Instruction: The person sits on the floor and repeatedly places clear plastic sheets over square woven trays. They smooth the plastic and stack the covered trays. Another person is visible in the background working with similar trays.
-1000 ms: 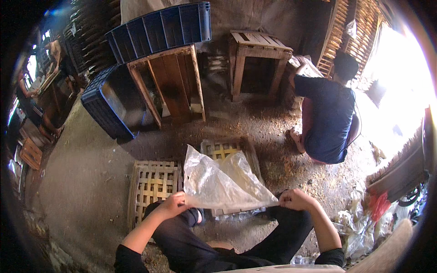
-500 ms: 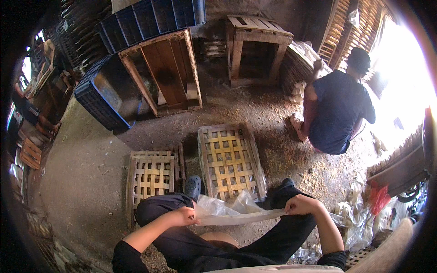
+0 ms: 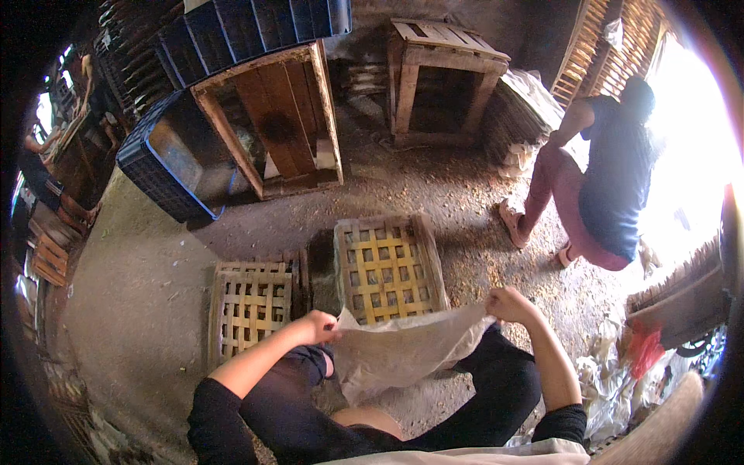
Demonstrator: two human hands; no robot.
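A translucent, off-white plastic sheet (image 3: 407,349) hangs stretched between my two hands, over the gap between my knees. My left hand (image 3: 316,327) pinches its left upper corner; my right hand (image 3: 508,304) grips the right one. Just beyond the sheet lies a wooden-framed tray with a woven bamboo lattice (image 3: 385,263), its near end partly covered by the plastic. To its left, beside my left leg, is a second lattice tray (image 3: 252,304), with more wooden framing along its right side.
Blue plastic crates (image 3: 167,159) and an open wooden box (image 3: 275,116) stand far left. A slatted wooden stool (image 3: 446,81) stands at the back. A person in dark clothes (image 3: 612,178) crouches at right. Crumpled plastic (image 3: 608,380) lies near right; other people work far left.
Both hands have risen away from me, and the bunched plastic now hangs spread out as a sheet. The person at right has partly risen from a squat and shifted right.
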